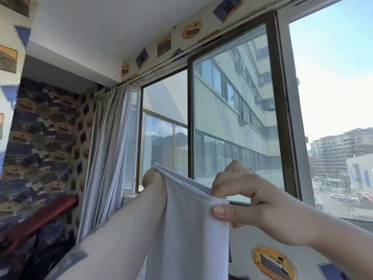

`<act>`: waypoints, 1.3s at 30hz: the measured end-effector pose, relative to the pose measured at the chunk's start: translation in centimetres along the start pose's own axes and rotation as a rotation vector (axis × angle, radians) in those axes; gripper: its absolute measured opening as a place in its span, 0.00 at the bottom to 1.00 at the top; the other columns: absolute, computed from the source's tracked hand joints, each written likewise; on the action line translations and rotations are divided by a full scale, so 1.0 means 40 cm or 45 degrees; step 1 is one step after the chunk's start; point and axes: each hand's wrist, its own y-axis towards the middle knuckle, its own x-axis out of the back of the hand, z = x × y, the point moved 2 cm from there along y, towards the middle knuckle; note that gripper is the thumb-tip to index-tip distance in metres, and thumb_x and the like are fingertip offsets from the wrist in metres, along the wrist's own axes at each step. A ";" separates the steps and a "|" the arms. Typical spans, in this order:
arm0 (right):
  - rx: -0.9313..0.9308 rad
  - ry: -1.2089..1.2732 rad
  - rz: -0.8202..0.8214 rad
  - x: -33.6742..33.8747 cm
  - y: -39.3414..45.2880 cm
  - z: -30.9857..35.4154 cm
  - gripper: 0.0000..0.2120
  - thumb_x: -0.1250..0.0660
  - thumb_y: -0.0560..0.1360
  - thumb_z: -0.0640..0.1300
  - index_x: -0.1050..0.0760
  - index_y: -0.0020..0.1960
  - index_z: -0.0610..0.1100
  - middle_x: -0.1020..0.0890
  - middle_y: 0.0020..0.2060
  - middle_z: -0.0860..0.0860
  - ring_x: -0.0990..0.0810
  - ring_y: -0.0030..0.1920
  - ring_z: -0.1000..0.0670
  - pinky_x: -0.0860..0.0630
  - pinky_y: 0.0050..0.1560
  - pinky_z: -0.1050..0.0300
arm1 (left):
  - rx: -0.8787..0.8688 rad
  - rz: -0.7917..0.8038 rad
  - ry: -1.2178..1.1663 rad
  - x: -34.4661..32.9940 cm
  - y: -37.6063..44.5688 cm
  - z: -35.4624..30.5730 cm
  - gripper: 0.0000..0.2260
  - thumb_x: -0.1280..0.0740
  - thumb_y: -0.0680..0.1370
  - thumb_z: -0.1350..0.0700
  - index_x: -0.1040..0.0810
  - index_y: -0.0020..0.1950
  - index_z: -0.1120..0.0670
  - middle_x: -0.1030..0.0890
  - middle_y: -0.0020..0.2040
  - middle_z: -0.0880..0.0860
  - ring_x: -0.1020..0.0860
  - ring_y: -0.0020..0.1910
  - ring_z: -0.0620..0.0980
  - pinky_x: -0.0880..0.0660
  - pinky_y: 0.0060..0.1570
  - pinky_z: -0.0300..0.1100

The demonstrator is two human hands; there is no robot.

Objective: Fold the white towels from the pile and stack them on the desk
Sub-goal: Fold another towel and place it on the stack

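Note:
A white towel (pixel 187 225) hangs in the air in front of the window, its lower part running out of the frame's bottom edge. My left hand (pixel 152 179) pinches its upper left corner, with the arm stretched forward and up. My right hand (pixel 240 197) grips the upper right corner between thumb and fingers, slightly lower than the left. The top edge of the towel sags between the two hands. The pile and the desk are out of view.
A large sliding window (pixel 232 110) fills the wall ahead, with buildings outside. A grey curtain (pixel 105 150) hangs at its left. Dark and red fabric (pixel 38 225) lies at the lower left. Patterned wall (pixel 272 259) runs below the sill.

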 end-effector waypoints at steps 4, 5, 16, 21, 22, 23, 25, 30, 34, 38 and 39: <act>-0.004 0.077 -0.019 -0.024 0.028 0.016 0.06 0.32 0.73 0.56 0.20 0.38 0.58 0.23 0.41 0.59 0.31 0.54 0.53 0.36 0.59 0.59 | 0.062 0.058 -0.081 -0.017 -0.015 0.004 0.18 0.46 0.84 0.55 0.29 0.70 0.61 0.26 0.68 0.61 0.25 0.55 0.53 0.27 0.60 0.50; -0.006 0.107 -0.014 -0.018 0.030 0.014 0.06 0.31 0.72 0.55 0.20 0.36 0.59 0.24 0.41 0.59 0.31 0.53 0.54 0.36 0.59 0.61 | 0.070 0.061 -0.085 -0.015 -0.015 0.000 0.18 0.45 0.84 0.54 0.28 0.70 0.61 0.25 0.67 0.61 0.23 0.59 0.55 0.27 0.61 0.50; -0.517 -0.854 0.030 0.196 -0.029 -0.265 0.13 0.38 0.76 0.64 0.30 0.40 0.56 0.25 0.42 0.59 0.25 0.45 0.57 0.26 0.51 0.52 | -0.179 0.437 0.078 0.166 0.028 -0.031 0.14 0.36 0.81 0.56 0.22 0.65 0.58 0.18 0.58 0.56 0.21 0.56 0.54 0.25 0.50 0.45; -0.639 -1.248 0.116 0.246 -0.034 -0.320 0.14 0.45 0.80 0.61 0.30 0.44 0.53 0.25 0.41 0.60 0.25 0.46 0.53 0.29 0.43 0.55 | -0.261 0.868 0.309 0.197 -0.052 -0.072 0.12 0.35 0.78 0.56 0.21 0.59 0.60 0.16 0.55 0.55 0.18 0.53 0.49 0.25 0.56 0.44; -0.611 -1.360 0.148 0.243 -0.028 -0.321 0.14 0.47 0.81 0.60 0.30 0.45 0.53 0.26 0.42 0.59 0.25 0.47 0.53 0.32 0.42 0.56 | -0.240 0.911 0.337 0.199 -0.065 -0.077 0.13 0.35 0.78 0.57 0.22 0.60 0.61 0.16 0.56 0.55 0.18 0.54 0.49 0.24 0.55 0.45; -0.565 -1.448 0.175 0.240 -0.024 -0.321 0.14 0.49 0.82 0.59 0.30 0.47 0.54 0.27 0.44 0.59 0.23 0.49 0.51 0.34 0.43 0.56 | -0.218 0.948 0.357 0.199 -0.078 -0.078 0.13 0.34 0.78 0.58 0.22 0.60 0.61 0.16 0.56 0.56 0.18 0.54 0.50 0.22 0.53 0.44; -0.448 -1.587 0.190 0.236 -0.020 -0.317 0.14 0.49 0.82 0.58 0.30 0.47 0.52 0.26 0.45 0.57 0.22 0.48 0.50 0.33 0.44 0.55 | -0.194 1.006 0.391 0.203 -0.095 -0.078 0.13 0.35 0.77 0.59 0.22 0.60 0.62 0.17 0.57 0.57 0.17 0.54 0.51 0.20 0.50 0.42; -0.374 -1.405 0.065 0.259 -0.042 -0.311 0.22 0.37 0.72 0.68 0.34 0.30 0.52 0.27 0.32 0.56 0.30 0.32 0.56 0.33 0.35 0.59 | -0.186 0.973 0.384 0.204 -0.122 -0.070 0.11 0.35 0.77 0.59 0.21 0.56 0.64 0.17 0.50 0.59 0.19 0.44 0.50 0.22 0.46 0.42; -0.501 -0.549 -0.282 0.261 -0.070 -0.328 0.19 0.26 0.71 0.56 0.26 0.31 0.44 0.25 0.29 0.56 0.29 0.29 0.57 0.33 0.33 0.65 | -0.129 0.730 0.037 0.186 -0.144 -0.026 0.06 0.36 0.80 0.59 0.23 0.55 0.60 0.20 0.44 0.56 0.22 0.39 0.50 0.24 0.35 0.37; -0.557 0.315 -0.536 0.232 -0.089 -0.352 0.17 0.28 0.72 0.40 0.33 0.31 0.36 0.29 0.33 0.44 0.29 0.33 0.51 0.32 0.33 0.66 | -0.223 0.529 -0.088 0.143 -0.165 -0.012 0.06 0.34 0.77 0.56 0.27 0.40 0.52 0.28 0.33 0.50 0.30 0.31 0.49 0.35 0.30 0.37; -0.564 0.467 -0.606 0.226 -0.094 -0.357 0.16 0.28 0.70 0.40 0.33 0.31 0.37 0.29 0.33 0.44 0.28 0.33 0.51 0.31 0.33 0.65 | -0.220 0.520 -0.099 0.136 -0.171 -0.014 0.06 0.33 0.75 0.54 0.26 0.39 0.52 0.27 0.34 0.51 0.29 0.31 0.49 0.36 0.31 0.39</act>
